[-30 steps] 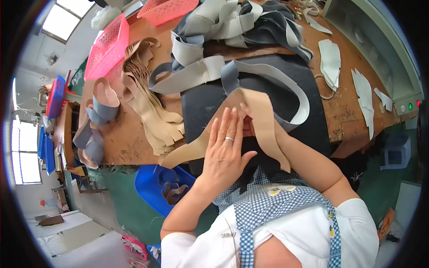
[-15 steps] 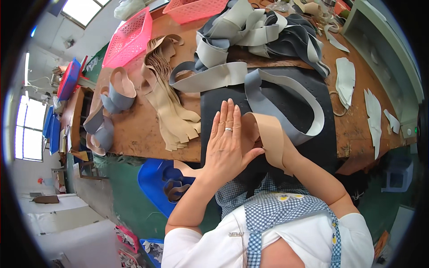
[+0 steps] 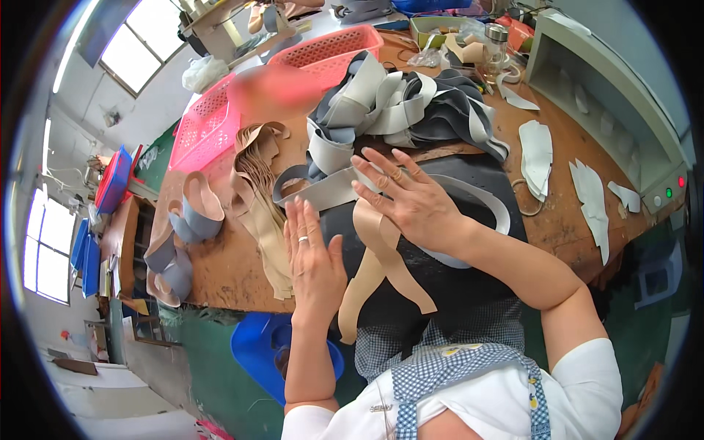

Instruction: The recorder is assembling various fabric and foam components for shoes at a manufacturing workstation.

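Observation:
My left hand (image 3: 315,275) is held flat with its fingers stretched out, over the left edge of a black mat (image 3: 469,290). Beside it lies a bundle of tan strips (image 3: 264,242). My right hand (image 3: 418,205) is spread open above a single tan strip (image 3: 381,257), which is looped with its two tails crossing towards my apron. Whether the fingers touch this strip I cannot tell. Behind the hands runs a long grey-and-white strip (image 3: 326,194), partly hidden by my right hand, beside a big heap of similar strips (image 3: 389,103).
Pink baskets (image 3: 205,128) stand at the back left, near loose blue-and-pink strips (image 3: 196,220). White cut pieces (image 3: 535,158) lie on the right beside a grey machine housing (image 3: 623,110) with lit buttons. A glass jar (image 3: 495,48) stands behind; a blue bin (image 3: 257,352) is below the table edge.
My hands have drawn apart: the left moved left, and the right came out from behind the tan strip to above it. The strip now lies crossed on the mat. The view has shifted.

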A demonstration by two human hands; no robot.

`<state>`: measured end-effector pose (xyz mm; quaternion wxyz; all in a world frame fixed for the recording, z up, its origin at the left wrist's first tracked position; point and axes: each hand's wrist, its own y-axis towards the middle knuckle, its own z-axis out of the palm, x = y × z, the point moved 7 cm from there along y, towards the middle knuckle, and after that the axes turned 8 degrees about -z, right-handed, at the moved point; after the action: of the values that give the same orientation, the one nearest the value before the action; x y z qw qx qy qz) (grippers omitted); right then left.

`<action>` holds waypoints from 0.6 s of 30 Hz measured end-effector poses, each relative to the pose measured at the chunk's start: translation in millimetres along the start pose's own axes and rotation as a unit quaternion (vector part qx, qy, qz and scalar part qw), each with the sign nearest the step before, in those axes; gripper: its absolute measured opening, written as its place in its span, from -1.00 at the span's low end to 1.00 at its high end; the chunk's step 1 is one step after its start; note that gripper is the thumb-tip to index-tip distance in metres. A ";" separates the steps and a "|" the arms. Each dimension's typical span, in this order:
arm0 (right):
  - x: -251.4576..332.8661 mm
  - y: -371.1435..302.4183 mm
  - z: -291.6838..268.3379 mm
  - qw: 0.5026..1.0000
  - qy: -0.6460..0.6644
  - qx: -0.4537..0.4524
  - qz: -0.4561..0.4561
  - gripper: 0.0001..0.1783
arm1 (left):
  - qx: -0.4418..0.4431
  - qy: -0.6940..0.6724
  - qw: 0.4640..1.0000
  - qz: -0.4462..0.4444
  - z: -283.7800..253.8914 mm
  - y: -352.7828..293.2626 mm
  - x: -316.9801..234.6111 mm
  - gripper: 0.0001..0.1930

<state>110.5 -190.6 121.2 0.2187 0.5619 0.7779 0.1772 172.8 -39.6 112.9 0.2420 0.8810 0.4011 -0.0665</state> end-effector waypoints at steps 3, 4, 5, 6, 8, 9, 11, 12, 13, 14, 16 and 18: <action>7.4 -2.9 9.1 0.998 0.021 0.055 -0.039 -0.39 | 0.013 -0.066 0.986 0.150 -3.3 7.2 -45.9 -0.28; 12.1 -3.3 9.4 0.997 0.025 0.056 -0.042 -0.39 | 0.014 -0.065 0.987 0.145 -0.7 9.0 -57.2 -0.28; 17.4 -4.8 8.0 0.994 0.093 0.028 -0.054 -0.39 | 0.047 -0.109 0.972 0.204 6.1 7.7 -76.5 -0.28; 19.4 -6.6 3.0 0.986 0.156 0.000 -0.065 -0.39 | 0.078 -0.154 0.948 0.267 9.1 8.4 -92.0 -0.29; 18.7 -8.9 2.6 0.985 0.140 0.070 -0.071 -0.36 | 0.085 -0.108 0.959 0.247 18.6 32.2 -78.7 -0.36; 17.6 -11.3 4.1 0.980 0.123 0.138 -0.077 -0.32 | 0.059 -0.084 0.971 0.217 17.4 42.4 -69.3 -0.37; 16.6 -16.7 -2.3 0.985 0.100 0.108 -0.089 -0.32 | 0.057 -0.212 0.970 0.109 18.2 55.0 -47.8 -0.42; 13.5 -19.2 -4.0 0.986 0.096 0.112 -0.082 -0.32 | 0.083 -0.359 0.929 0.027 26.0 58.7 -35.1 -0.47; 11.0 -19.5 -12.7 0.990 0.091 0.068 -0.080 -0.38 | 0.100 -0.482 0.870 -0.005 36.5 60.6 -26.6 -0.51; 9.9 -20.0 -21.5 0.993 0.087 0.024 -0.078 -0.43 | 0.105 -0.485 0.868 -0.002 38.0 57.9 -29.6 -0.51; 6.3 -22.5 -23.4 0.993 0.094 0.019 -0.074 -0.46 | 0.289 -0.749 0.578 -0.146 63.9 44.3 -40.0 -0.52; 7.0 -26.6 -15.3 0.988 0.131 0.029 -0.073 -0.43 | 0.266 -0.746 0.587 -0.168 74.4 39.9 -48.1 -0.58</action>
<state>79.2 -192.6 119.2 0.1114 0.4817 0.8435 0.2101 175.8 -130.2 77.7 0.1955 0.4648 0.1856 -0.8434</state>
